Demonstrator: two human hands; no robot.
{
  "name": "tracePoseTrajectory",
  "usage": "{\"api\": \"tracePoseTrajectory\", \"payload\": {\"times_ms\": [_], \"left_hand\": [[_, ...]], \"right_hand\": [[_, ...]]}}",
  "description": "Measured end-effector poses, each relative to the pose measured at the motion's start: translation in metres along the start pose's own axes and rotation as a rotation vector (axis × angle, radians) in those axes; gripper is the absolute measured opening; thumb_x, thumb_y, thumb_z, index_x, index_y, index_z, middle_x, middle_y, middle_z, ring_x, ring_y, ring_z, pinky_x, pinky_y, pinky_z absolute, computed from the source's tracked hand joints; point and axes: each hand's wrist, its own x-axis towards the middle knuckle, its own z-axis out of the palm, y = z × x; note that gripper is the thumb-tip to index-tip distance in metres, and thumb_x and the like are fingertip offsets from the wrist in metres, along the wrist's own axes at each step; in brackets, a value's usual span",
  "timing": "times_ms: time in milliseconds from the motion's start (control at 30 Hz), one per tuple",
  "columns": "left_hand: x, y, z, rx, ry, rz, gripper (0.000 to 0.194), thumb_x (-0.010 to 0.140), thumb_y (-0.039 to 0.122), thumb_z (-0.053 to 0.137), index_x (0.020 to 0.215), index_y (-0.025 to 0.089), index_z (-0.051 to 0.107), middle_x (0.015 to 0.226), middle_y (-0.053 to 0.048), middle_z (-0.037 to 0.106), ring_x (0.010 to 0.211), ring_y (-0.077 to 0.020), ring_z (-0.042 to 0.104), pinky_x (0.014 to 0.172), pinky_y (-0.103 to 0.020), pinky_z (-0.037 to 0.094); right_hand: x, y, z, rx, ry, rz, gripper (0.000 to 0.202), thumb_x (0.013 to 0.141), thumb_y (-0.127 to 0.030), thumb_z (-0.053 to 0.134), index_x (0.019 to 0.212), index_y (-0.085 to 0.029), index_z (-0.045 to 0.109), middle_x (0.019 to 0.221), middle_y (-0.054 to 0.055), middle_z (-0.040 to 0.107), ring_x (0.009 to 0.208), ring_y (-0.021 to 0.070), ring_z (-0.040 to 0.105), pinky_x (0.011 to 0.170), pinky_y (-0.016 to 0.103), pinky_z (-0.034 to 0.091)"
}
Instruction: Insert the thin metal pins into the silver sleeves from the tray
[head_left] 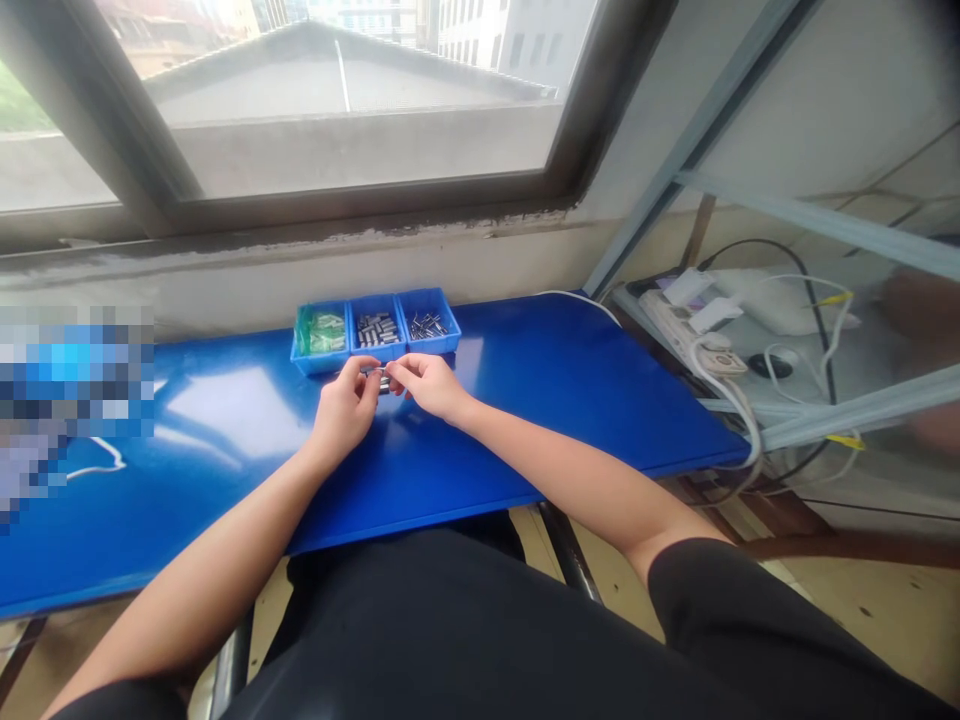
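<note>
Over the blue table (480,440), my left hand (349,402) and my right hand (427,384) meet fingertip to fingertip, just in front of three joined blue bins. Both hands are closed in a pinch around small metal parts (385,382), whose details are too small to tell. The left bin (300,352) has green plastic and pale pieces in it. Several short metal cylinders (377,330) lie in the middle bin, and thin metal pins (427,327) in the right one.
A window (360,150) rises behind the table. To the right, past a metal frame (810,220), stand a power strip (694,330) and tangled cables. A white cable (97,466) lies at the left, near a pixelated area.
</note>
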Motion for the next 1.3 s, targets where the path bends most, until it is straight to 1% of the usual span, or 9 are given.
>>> {"api": "tracePoseTrajectory", "payload": {"times_ms": [167,267,433,600,700,867,1067,1167,1300], "left_hand": [[0.0,-0.002,0.001,0.005,-0.006,0.003,0.025,0.092,0.039,0.045,0.102,0.021,0.058,0.056,0.004,0.055,0.05,-0.0111,0.052,0.056,-0.022,0.041],[0.001,-0.003,0.001,0.029,-0.002,0.0,0.026,0.092,0.041,0.044,0.099,0.021,0.059,0.057,0.003,0.057,0.05,-0.0111,0.052,0.057,-0.022,0.041],[0.001,-0.003,0.001,0.052,0.004,-0.012,0.03,0.092,0.044,0.043,0.086,0.02,0.06,0.061,0.001,0.06,0.054,-0.0123,0.055,0.057,-0.022,0.04],[0.002,-0.003,0.001,0.042,-0.015,-0.005,0.034,0.092,0.044,0.042,0.078,0.019,0.059,0.06,0.001,0.061,0.056,-0.0128,0.055,0.056,-0.022,0.04],[0.002,-0.003,0.001,0.039,-0.017,-0.006,0.034,0.092,0.044,0.042,0.08,0.019,0.06,0.06,0.001,0.061,0.055,-0.0128,0.055,0.056,-0.022,0.04],[0.001,-0.005,0.003,0.034,-0.033,-0.001,0.033,0.093,0.042,0.04,0.08,0.019,0.059,0.062,0.0,0.062,0.057,-0.0133,0.057,0.057,-0.023,0.04],[0.002,-0.01,0.007,0.008,-0.025,-0.002,0.029,0.093,0.04,0.04,0.094,0.019,0.06,0.061,0.001,0.061,0.056,-0.0142,0.058,0.056,-0.024,0.041],[0.002,-0.011,0.009,0.004,-0.053,0.026,0.026,0.091,0.038,0.044,0.099,0.019,0.06,0.06,0.002,0.06,0.054,-0.0137,0.056,0.055,-0.024,0.04],[0.002,-0.012,0.01,0.025,-0.07,0.053,0.025,0.089,0.038,0.047,0.101,0.018,0.059,0.062,0.002,0.058,0.054,-0.0132,0.053,0.053,-0.023,0.037]], "right_hand": [[0.002,0.003,0.0,-0.005,0.002,0.004,0.037,0.08,-0.051,0.06,0.073,-0.014,0.063,0.064,0.002,0.064,0.06,0.0125,0.058,0.06,0.026,0.048],[0.002,0.006,-0.001,-0.05,0.004,-0.059,0.032,0.081,-0.047,0.061,0.078,-0.015,0.063,0.071,0.003,0.065,0.064,0.0129,0.059,0.063,0.027,0.049],[-0.002,0.007,-0.001,-0.178,0.019,-0.197,0.024,0.081,-0.037,0.062,0.091,-0.017,0.067,0.089,0.006,0.07,0.078,0.0157,0.064,0.075,0.03,0.051],[-0.005,0.004,-0.002,-0.263,0.021,-0.246,0.021,0.082,-0.033,0.059,0.092,-0.017,0.069,0.09,0.005,0.072,0.078,0.0157,0.065,0.071,0.028,0.051],[-0.005,0.004,-0.001,-0.289,0.01,-0.229,0.021,0.082,-0.032,0.06,0.092,-0.017,0.069,0.088,0.005,0.072,0.072,0.0153,0.064,0.066,0.028,0.05],[-0.004,0.004,0.0,-0.33,0.015,-0.226,0.02,0.081,-0.032,0.06,0.091,-0.017,0.069,0.089,0.006,0.072,0.079,0.0175,0.065,0.069,0.029,0.05],[0.001,0.01,-0.002,-0.394,0.107,-0.27,0.015,0.08,-0.029,0.06,0.086,-0.019,0.069,0.091,0.006,0.07,0.086,0.0187,0.063,0.074,0.032,0.049],[0.004,0.014,-0.002,-0.368,0.132,-0.248,0.015,0.078,-0.03,0.06,0.084,-0.018,0.067,0.089,0.006,0.069,0.082,0.0186,0.063,0.073,0.032,0.049],[0.009,0.022,-0.002,-0.238,0.137,-0.203,0.019,0.076,-0.035,0.063,0.082,-0.018,0.064,0.084,0.006,0.068,0.078,0.0184,0.062,0.074,0.034,0.049]]}}
